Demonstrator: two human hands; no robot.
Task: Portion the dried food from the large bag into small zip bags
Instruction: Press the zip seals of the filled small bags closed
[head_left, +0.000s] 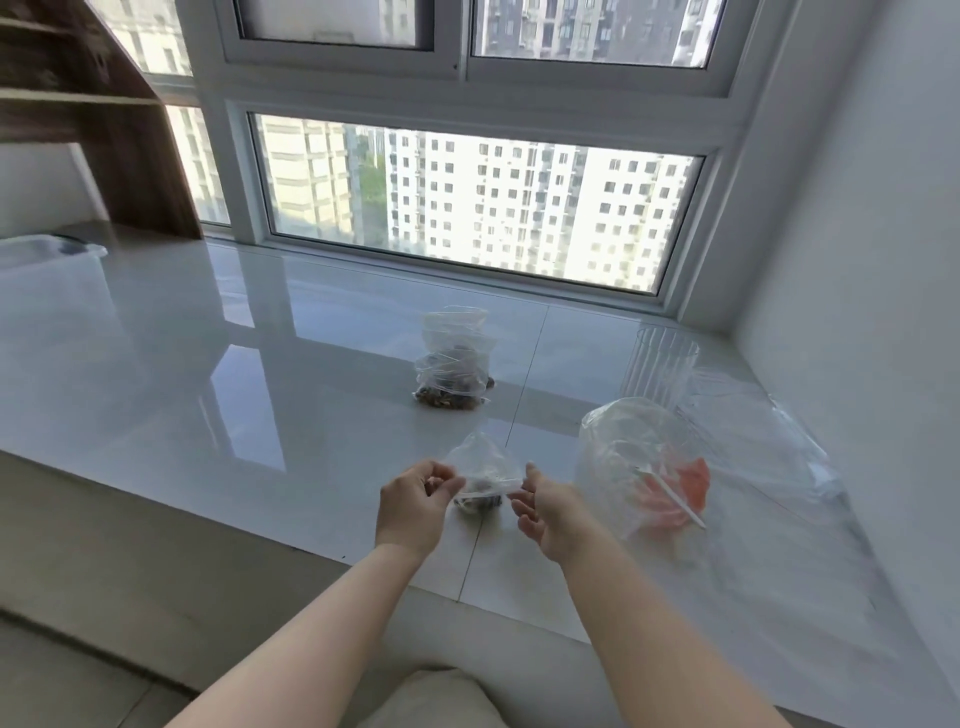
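Observation:
A small clear zip bag (483, 473) with a little dark dried food at its bottom stands on the white sill between my hands. My left hand (415, 504) pinches the bag's left top edge with curled fingers. My right hand (545, 509) pinches its right top edge between thumb and fingers. The large clear bag (639, 467) lies just right of my right hand, open, with orange pieces and a white stick-like utensil (675, 501) inside. Farther back sits a pile of filled small zip bags (454, 364) holding dark dried food.
A clear plastic cup (662, 364) stands at the back right, beside loose clear plastic sheeting (769, 441). A translucent storage box (47, 260) sits at the far left. The glossy sill (234, 364) ends at a window behind and a wall on the right.

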